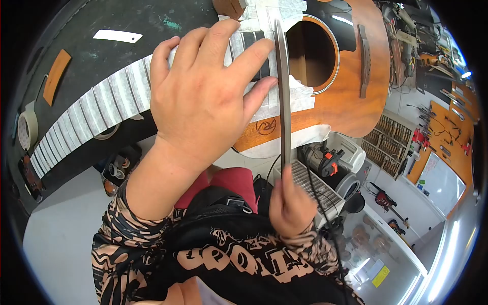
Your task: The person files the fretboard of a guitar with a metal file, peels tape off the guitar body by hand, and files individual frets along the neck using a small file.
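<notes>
An acoustic guitar point(377, 68) lies on its back, its soundhole facing up. White tape point(104, 96) covers the fretboard between the frets, and more tape surrounds its end by the soundhole. My left hand point(201, 96) rests over the upper fretboard with fingers spread, thumb and index fingertip close to a long narrow metal file point(284, 101). Whether those fingertips touch the file is unclear. The file lies across the fretboard's end beside the soundhole. At its near end, my right hand point(292, 208) is closed around it, slightly blurred.
On the dark bench point(168, 46) lie a white strip point(118, 36), a curved wooden piece point(56, 77) and a tape roll point(27, 129). A brown block point(229, 7) sits beyond the fretboard. A black and orange machine point(328, 162) and a dark cable point(317, 188) are at the near right.
</notes>
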`<state>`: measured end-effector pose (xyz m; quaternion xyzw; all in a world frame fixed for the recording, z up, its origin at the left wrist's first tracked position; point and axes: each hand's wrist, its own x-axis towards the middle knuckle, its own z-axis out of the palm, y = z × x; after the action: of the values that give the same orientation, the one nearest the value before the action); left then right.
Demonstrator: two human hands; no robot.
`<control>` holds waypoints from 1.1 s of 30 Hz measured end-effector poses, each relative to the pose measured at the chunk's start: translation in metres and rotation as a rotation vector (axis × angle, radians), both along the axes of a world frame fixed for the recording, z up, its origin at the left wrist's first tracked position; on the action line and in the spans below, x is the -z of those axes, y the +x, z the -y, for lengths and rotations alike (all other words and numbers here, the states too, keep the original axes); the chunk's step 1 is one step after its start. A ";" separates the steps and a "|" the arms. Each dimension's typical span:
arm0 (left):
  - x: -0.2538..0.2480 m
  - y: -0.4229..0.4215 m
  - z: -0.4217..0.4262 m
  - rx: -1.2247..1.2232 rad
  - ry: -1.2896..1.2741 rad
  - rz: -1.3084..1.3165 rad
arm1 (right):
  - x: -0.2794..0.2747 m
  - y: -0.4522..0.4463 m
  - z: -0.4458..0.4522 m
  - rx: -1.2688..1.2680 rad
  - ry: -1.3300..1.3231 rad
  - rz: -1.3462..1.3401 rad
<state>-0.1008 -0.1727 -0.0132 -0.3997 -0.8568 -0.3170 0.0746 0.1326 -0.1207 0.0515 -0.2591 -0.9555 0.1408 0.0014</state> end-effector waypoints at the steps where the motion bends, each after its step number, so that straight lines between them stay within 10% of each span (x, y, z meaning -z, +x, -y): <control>1: -0.002 0.000 0.000 0.003 -0.005 0.011 | -0.005 0.024 0.010 -0.015 0.019 0.007; 13: -0.003 -0.001 -0.001 0.009 -0.040 -0.004 | -0.004 -0.040 -0.024 0.014 -0.016 -0.288; 21: -0.010 -0.002 -0.004 -0.013 -0.186 -0.026 | -0.011 0.053 -0.006 0.399 -0.980 -0.401; 33: -0.008 -0.009 -0.003 -0.002 -0.154 -0.075 | 0.021 0.082 -0.009 0.219 -1.149 -0.418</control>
<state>-0.1095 -0.1701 -0.0056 -0.4149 -0.8758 -0.2348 0.0758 0.2144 -0.1118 0.0303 -0.2817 -0.6745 0.6795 0.0631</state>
